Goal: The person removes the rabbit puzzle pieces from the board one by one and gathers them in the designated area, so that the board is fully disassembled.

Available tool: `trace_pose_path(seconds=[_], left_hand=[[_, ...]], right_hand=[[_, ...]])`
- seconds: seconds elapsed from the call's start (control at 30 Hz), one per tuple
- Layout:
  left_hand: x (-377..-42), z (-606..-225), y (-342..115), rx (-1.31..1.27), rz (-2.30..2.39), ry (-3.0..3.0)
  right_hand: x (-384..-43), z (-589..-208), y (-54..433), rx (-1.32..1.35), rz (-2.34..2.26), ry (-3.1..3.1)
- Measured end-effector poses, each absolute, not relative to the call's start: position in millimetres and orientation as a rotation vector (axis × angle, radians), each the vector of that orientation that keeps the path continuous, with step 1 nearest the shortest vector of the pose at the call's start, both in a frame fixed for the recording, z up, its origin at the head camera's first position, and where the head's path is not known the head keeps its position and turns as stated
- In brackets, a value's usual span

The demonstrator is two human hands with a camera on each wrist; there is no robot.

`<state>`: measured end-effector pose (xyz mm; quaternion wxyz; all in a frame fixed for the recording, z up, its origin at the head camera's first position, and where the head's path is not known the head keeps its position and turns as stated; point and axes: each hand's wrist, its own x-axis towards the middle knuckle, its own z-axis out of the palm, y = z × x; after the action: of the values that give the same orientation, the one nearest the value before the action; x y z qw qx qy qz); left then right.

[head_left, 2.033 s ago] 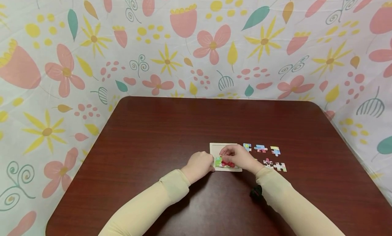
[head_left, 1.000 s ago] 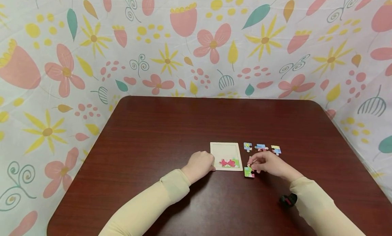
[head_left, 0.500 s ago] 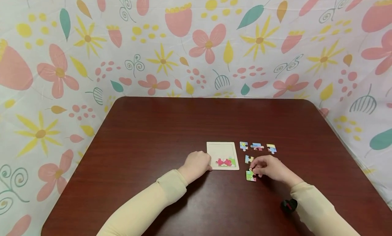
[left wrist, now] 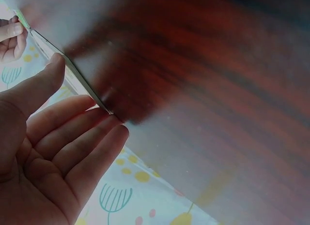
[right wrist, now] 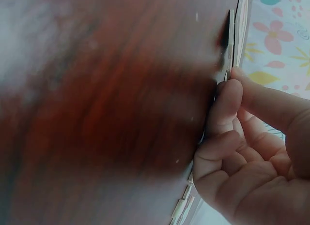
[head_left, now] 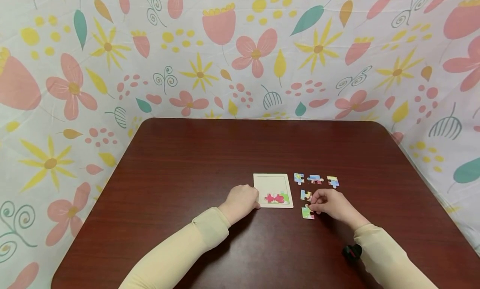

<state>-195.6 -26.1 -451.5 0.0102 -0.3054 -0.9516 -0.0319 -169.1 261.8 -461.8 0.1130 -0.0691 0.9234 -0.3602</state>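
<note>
In the head view my left hand grips the near-left corner of a cream puzzle tray. Its thumb lies at the near edge and its fingers along the left side, as the left wrist view shows. Red and green joined pieces lie inside along the tray's near edge. To the right of the tray, my right hand pinches a green puzzle piece between thumb and forefinger, low over the table. The right wrist view has the thumb and forefinger meeting at the piece's thin edge.
Blue-and-yellow puzzle pieces and a blue-and-red piece lie in a row behind my right hand. Another blue piece is beside its fingertips. The dark wooden table meets a flowered cloth at its far edge.
My right hand has moved from over the tray to the table at its right. A green piece seen at the tray's left is now out there. The left hand stays at the tray.
</note>
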Motion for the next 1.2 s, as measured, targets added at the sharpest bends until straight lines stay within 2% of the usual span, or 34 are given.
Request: trace_pose_path(seconds=[0.53, 1.2], left_hand=[[-197, -454, -26, -0.958, -0.093, -2.972], [-197, -451, -27, -0.963, -0.081, -2.963]], right_hand=[[-173, -458, 252, -0.243, -0.967, 2.818], [-191, -460, 179, -0.416, -1.029, 2.8]])
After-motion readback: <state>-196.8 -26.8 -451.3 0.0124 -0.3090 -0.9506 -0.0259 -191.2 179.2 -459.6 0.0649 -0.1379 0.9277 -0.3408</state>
